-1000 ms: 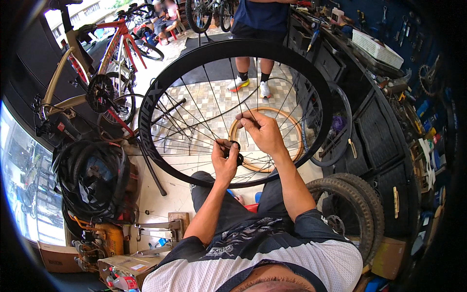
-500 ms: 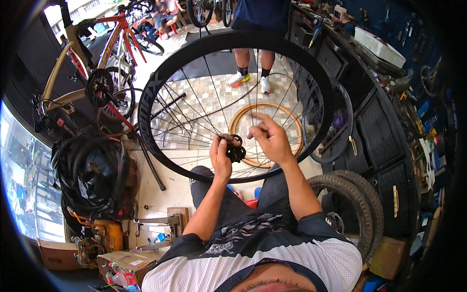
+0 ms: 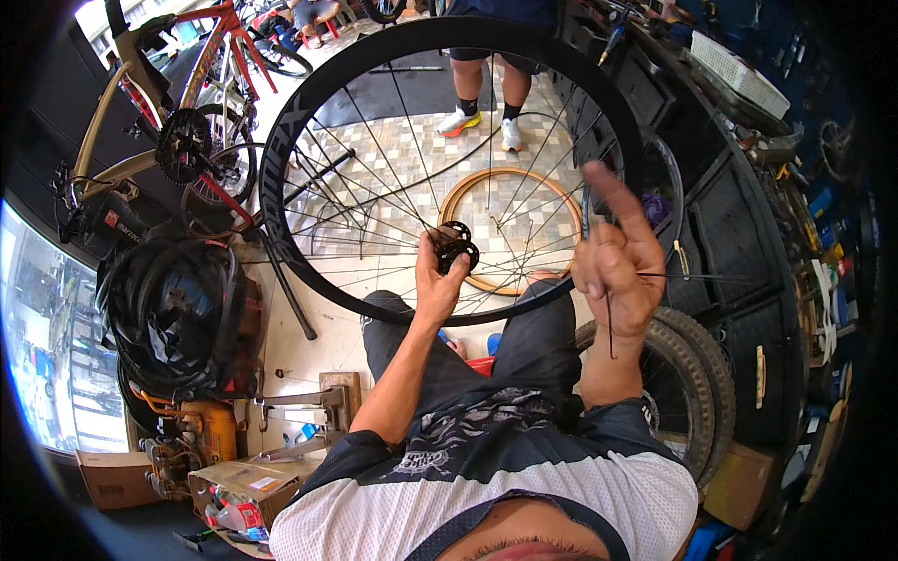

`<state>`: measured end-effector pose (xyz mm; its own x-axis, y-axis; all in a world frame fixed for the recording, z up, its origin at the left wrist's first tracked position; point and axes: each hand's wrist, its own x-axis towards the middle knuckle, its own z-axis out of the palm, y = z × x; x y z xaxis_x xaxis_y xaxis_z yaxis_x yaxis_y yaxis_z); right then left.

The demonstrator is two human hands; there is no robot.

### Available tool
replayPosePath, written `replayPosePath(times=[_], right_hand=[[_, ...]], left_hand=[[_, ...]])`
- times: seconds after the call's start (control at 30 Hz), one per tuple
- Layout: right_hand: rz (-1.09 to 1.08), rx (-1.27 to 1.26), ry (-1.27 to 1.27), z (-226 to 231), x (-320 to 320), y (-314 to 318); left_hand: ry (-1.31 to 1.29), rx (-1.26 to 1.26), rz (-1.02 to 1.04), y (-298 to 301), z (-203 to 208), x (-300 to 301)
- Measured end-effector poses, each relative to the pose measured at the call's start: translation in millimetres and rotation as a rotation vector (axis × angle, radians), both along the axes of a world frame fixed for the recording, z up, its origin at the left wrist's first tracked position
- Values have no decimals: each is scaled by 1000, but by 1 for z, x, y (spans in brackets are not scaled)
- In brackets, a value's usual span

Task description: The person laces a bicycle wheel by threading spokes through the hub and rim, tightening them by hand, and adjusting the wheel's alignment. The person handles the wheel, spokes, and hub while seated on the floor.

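A black bicycle rim [image 3: 283, 150] rests upright over my lap, leaning away from me, with several thin spokes running inward. My left hand [image 3: 438, 280] grips the black wheel hub [image 3: 458, 259] near the lower middle of the rim, thumb on its flange. Off to the right, my right hand [image 3: 622, 276] is raised by the rim's right side. Its index finger points up and out while the other fingers curl in. Loose black spokes [image 3: 611, 329] stick out of that hand, one downward and others to the right; how the fingers grip them is partly hidden.
Tan tyres [image 3: 447, 210] lie on the tiled floor beyond the wheel. A person's legs [image 3: 465, 89] stand at the far side. Bicycles [image 3: 201, 75] are at the left, black tyres [image 3: 168, 318] below them. Knobby tyres [image 3: 697, 374] lean by dark cabinets [image 3: 720, 252] at the right.
My right hand has moved from beside the hub out to the right, with spokes now showing in it. My left hand has shifted its grip on the hub. The wheel appears slightly higher in view.
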<state>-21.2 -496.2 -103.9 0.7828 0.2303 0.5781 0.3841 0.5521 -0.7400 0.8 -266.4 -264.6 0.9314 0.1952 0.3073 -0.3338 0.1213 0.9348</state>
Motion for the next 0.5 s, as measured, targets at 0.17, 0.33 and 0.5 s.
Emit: replayPosePath(times=[0.17,0.33,0.5], right_hand=[[126,-597,212,2,-20,-11],[175,-772,183,-24,-23,-21],[195,-820,226,-35,-28,-20]], left_hand=[[-41,-28,10,1,-5,1],[-58,-123,1,-7,-14,7],[-77,-172,-1,-12,-20,12]])
